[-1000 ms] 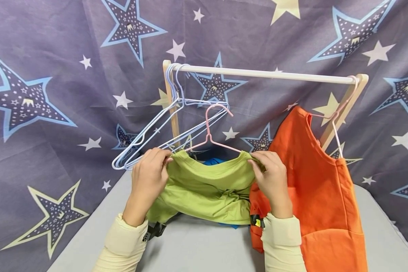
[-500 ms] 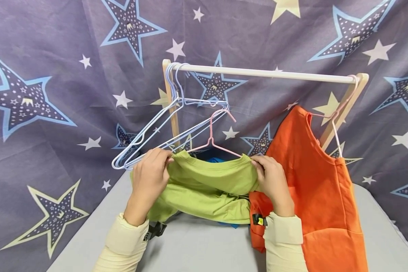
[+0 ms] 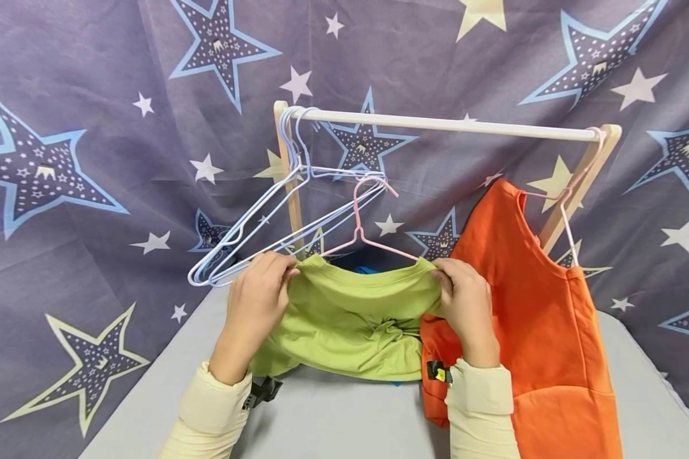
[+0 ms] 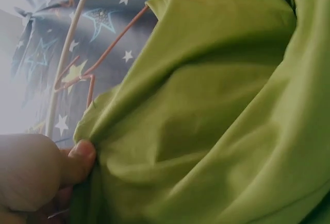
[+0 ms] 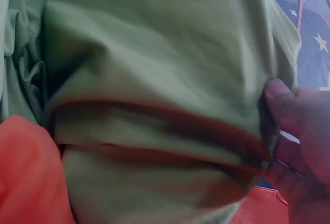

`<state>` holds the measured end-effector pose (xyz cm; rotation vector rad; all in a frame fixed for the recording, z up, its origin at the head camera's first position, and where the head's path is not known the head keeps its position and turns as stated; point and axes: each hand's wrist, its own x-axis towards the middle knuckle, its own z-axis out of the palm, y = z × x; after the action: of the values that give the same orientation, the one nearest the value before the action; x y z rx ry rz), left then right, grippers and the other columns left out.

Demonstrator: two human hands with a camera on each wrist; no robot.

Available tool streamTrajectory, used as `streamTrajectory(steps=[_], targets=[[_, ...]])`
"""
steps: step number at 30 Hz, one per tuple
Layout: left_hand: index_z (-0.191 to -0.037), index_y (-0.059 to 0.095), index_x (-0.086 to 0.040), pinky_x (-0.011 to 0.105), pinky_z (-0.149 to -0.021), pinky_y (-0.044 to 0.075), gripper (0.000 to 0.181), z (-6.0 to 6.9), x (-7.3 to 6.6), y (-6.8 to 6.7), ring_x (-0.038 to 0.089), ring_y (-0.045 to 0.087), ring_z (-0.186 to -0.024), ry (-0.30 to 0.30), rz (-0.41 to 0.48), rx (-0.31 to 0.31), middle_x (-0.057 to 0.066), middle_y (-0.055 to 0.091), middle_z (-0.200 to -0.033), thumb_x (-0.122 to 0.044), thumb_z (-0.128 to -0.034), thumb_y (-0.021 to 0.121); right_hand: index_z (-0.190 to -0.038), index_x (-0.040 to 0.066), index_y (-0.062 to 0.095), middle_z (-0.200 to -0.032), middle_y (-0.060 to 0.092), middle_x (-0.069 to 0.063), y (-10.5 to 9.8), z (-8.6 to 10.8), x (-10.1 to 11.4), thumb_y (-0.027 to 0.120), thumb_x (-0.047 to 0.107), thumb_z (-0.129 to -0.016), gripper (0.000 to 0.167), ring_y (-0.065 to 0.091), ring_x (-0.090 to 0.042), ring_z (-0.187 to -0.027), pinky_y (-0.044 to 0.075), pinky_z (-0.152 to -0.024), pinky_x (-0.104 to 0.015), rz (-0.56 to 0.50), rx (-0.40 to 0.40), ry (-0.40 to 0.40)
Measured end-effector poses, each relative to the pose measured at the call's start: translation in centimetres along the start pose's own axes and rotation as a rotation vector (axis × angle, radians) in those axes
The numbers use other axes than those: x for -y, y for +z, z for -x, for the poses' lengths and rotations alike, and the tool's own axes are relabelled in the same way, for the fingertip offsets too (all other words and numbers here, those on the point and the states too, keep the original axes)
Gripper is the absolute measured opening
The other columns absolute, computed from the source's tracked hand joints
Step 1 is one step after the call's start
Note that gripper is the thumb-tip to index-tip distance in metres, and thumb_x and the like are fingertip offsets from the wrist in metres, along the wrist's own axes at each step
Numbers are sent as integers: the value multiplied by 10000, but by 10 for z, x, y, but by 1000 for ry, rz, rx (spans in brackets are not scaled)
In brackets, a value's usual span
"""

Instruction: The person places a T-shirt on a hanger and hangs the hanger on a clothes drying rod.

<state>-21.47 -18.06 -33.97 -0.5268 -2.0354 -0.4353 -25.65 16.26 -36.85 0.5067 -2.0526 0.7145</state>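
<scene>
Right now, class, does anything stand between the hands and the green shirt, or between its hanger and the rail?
Nothing visible: left hand and right hand pinch the shirt. Blue hangers show behind its hanger's hook, below the rail, probably not blocking.

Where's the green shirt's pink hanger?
Head view, centre: the pink hanger rises from the neckline of the green shirt, between left hand and right hand, below the white rail.
</scene>
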Motion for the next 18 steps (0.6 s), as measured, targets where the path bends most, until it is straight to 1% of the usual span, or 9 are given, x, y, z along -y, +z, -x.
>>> streamTrajectory(steps=[3,6,8,13,18], targets=[[-1019,724,-24,453,-724,562,148,0,1,-4,303,657,-840,12,25,22,95,703,-931,-110,-908,770,-1021,46,751,-1045,740,-131,-1,0,1,736,41,-925,97,694,-336,-989,533,-874,-524,22,-54,10],[-1047,735,-35,458,-734,561,195,-1,1,-9,299,657,-866,4,24,36,86,713,-954,-157,-904,784,-1023,41,741,-1050,735,-131,-2,0,2,717,35,-939,88,688,-338,-986,529,-867,-532,32,-94,24],[-1050,739,-37,464,-739,564,202,-2,2,-14,301,661,-876,0,12,46,86,717,-965,-158,-897,793,-1021,41,739,-1045,734,-130,-2,-1,2,710,35,-944,82,689,-336,-981,530,-859,-532,33,-117,32],[-998,752,-40,450,-725,559,136,-2,4,-25,294,659,-851,-9,-15,92,78,720,-933,-97,-884,798,-1011,38,739,-1031,734,-130,-2,-2,4,707,44,-949,70,689,-339,-964,532,-861,-527,13,-152,51],[-957,760,-53,432,-730,560,110,-2,7,-31,273,662,-829,-22,2,137,62,721,-895,-66,-861,811,-1007,30,735,-1024,732,-138,-4,-2,3,712,55,-947,69,687,-349,-949,525,-852,-525,3,-166,79]])
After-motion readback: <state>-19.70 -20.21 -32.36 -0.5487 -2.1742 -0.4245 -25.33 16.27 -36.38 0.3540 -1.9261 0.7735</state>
